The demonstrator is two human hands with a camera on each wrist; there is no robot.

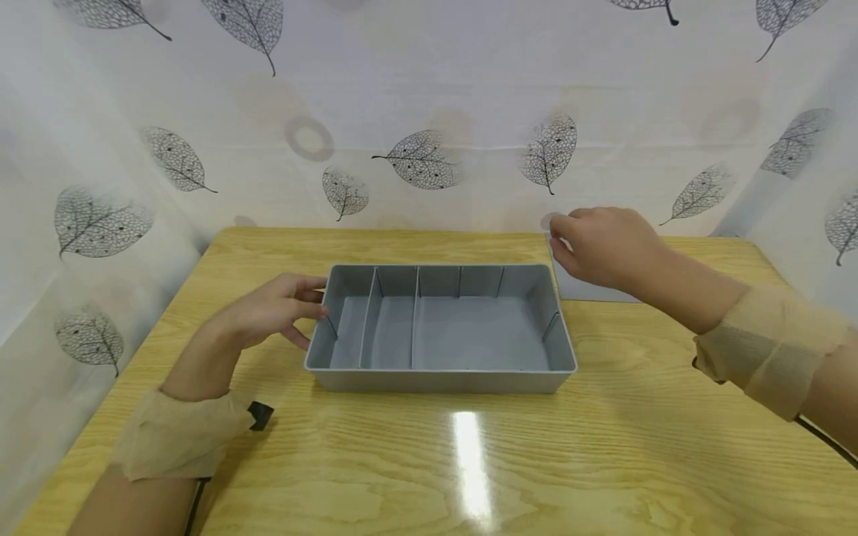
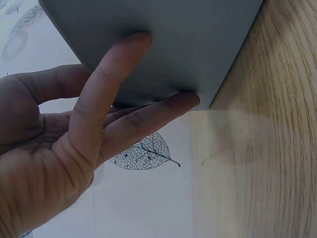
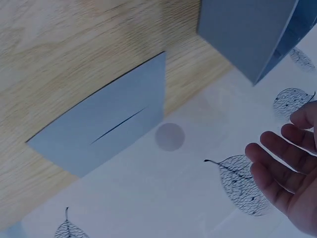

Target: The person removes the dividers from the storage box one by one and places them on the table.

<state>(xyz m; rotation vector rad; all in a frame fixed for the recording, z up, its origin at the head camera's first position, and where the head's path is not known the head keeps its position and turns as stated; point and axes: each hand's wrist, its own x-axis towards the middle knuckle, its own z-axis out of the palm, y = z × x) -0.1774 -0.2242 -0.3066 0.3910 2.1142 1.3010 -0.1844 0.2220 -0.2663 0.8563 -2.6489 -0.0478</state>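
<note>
A grey tray (image 1: 436, 381) with several upright dividers stands mid-table. My left hand (image 1: 310, 309) rests against its left outer wall with straight fingers. In the left wrist view the thumb and fingertips (image 2: 185, 101) press flat on the tray's wall (image 2: 198, 34), and nothing is gripped. A flat grey divider panel (image 1: 593, 290) with a slit lies on the table behind the tray's right corner. My right hand (image 1: 566, 240) hovers just over it. The right wrist view shows that hand (image 3: 287, 148) with relaxed, spread fingers, apart from the panel (image 3: 104, 129) and holding nothing.
The wooden table (image 1: 603, 447) is walled on three sides by a white leaf-print curtain (image 1: 429, 89). Both wrists wear beige wraps, with a black camera (image 1: 260, 415) on the left one. A cable (image 1: 827, 443) runs off the right wrist.
</note>
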